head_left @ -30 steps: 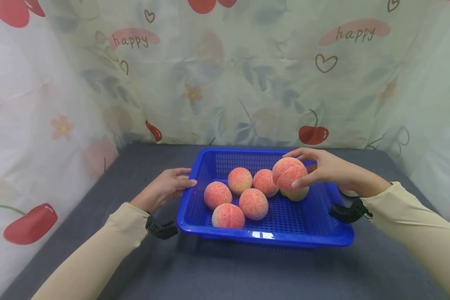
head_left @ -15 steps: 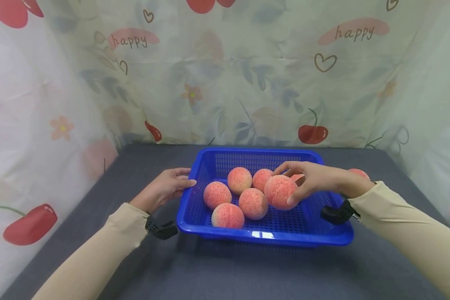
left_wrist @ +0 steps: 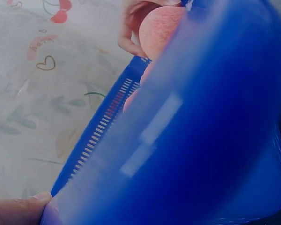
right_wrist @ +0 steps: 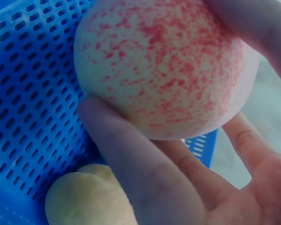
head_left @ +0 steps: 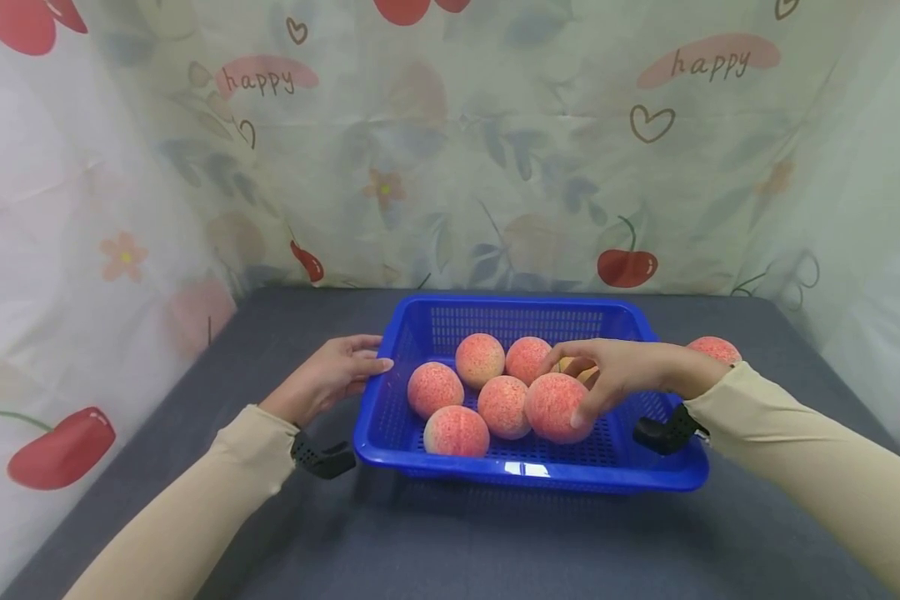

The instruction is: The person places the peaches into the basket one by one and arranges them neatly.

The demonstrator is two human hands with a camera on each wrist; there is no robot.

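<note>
In the head view my left hand (head_left: pixel 333 375) pinches the left rim of a blue plastic basket (head_left: pixel 607 479), the thumb over the edge. The left wrist view has that thumb (left_wrist: pixel 18 210) on the rim. My right hand (head_left: pixel 633 367) grips a speckled pink peach (head_left: pixel 557 408) low inside the basket, fingers spread round it. Up close, the right wrist view shows this peach (right_wrist: pixel 164 70) between thumb and fingers. Several other peaches (head_left: pixel 435 390) lie in the left and middle of the basket. A yellowish peach (right_wrist: pixel 84 199) sits below the hand, partly hidden by it.
One more peach (head_left: pixel 712 348) lies on the dark tabletop (head_left: pixel 450 542) right of the basket, partly behind the right wrist. A printed cloth (head_left: pixel 465 167) hangs behind and on both sides. Black wrist straps (head_left: pixel 667 432) hang near the basket's ends.
My right hand has lowered the peach into the basket, moving slightly left and towards me. The peach on the table at the right has come into fuller view. The left hand stays on the rim.
</note>
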